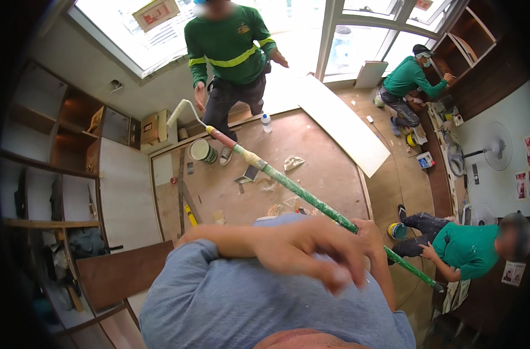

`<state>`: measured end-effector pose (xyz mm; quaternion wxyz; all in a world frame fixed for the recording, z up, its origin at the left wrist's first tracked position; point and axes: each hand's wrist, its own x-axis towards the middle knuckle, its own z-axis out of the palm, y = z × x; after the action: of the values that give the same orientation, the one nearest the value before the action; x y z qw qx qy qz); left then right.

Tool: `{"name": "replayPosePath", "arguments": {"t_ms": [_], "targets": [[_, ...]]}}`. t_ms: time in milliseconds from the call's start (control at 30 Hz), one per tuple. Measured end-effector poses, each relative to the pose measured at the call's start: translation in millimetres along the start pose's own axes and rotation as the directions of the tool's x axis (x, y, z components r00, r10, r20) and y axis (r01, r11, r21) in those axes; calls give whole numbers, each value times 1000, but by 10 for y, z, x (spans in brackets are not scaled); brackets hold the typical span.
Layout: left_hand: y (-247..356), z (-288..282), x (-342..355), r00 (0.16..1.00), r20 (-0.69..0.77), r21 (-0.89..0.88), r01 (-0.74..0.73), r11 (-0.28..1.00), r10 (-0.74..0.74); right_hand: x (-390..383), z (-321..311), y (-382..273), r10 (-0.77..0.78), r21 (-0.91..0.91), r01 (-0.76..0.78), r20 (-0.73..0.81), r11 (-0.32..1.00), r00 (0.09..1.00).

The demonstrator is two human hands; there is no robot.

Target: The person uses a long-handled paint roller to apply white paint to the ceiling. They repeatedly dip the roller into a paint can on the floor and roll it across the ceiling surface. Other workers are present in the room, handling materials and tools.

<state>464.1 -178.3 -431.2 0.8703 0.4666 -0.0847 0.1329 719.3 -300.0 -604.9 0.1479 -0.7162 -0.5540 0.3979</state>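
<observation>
A long paint roller (300, 191) slants across the view, its green pole taped to a reddish-brown handle with a white roller at the upper left end. My right hand (368, 237) is closed around the pole near my chest. Across my blue shirt lies my left forearm. My left hand (314, 247) is slightly blurred, with its fingers apart and bent downward; I see nothing held in it. The right hand is partly hidden behind the left one.
A low wooden platform (329, 151) bears a white bucket (203, 151), a water bottle (267, 123), a crumpled cloth (293, 163) and a white board (346, 125). One person (227, 46) stands ahead; two others (409, 78) (466, 250) are at right. Shelves (29, 119) line the left.
</observation>
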Motion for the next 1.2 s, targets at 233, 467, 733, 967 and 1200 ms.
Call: {"name": "replayPosePath", "arguments": {"t_ms": [233, 467, 733, 967, 1200], "targets": [[-239, 865, 1148, 788, 452, -671, -8, 741, 418, 27, 93, 60, -8, -125, 11, 29, 992, 1000], [-445, 1061, 1117, 811, 401, -864, 180, 470, 427, 94, -57, -23, -29, -212, 39, 51, 977, 998], [-519, 741, 1024, 752, 552, -710, 198, 676, 360, 112, -52, -76, -41, -177, 56, 84, 983, 996], [-300, 1079, 958, 826, 320, -913, 138, 384, 464, 184, 108, -39, -65, -111, 75, 93, 991, 994], [-427, 784, 905, 714, 602, -716, 285, 637, 357, 122, 94, -162, -78, -154, 91, 88, 984, 993]]}}
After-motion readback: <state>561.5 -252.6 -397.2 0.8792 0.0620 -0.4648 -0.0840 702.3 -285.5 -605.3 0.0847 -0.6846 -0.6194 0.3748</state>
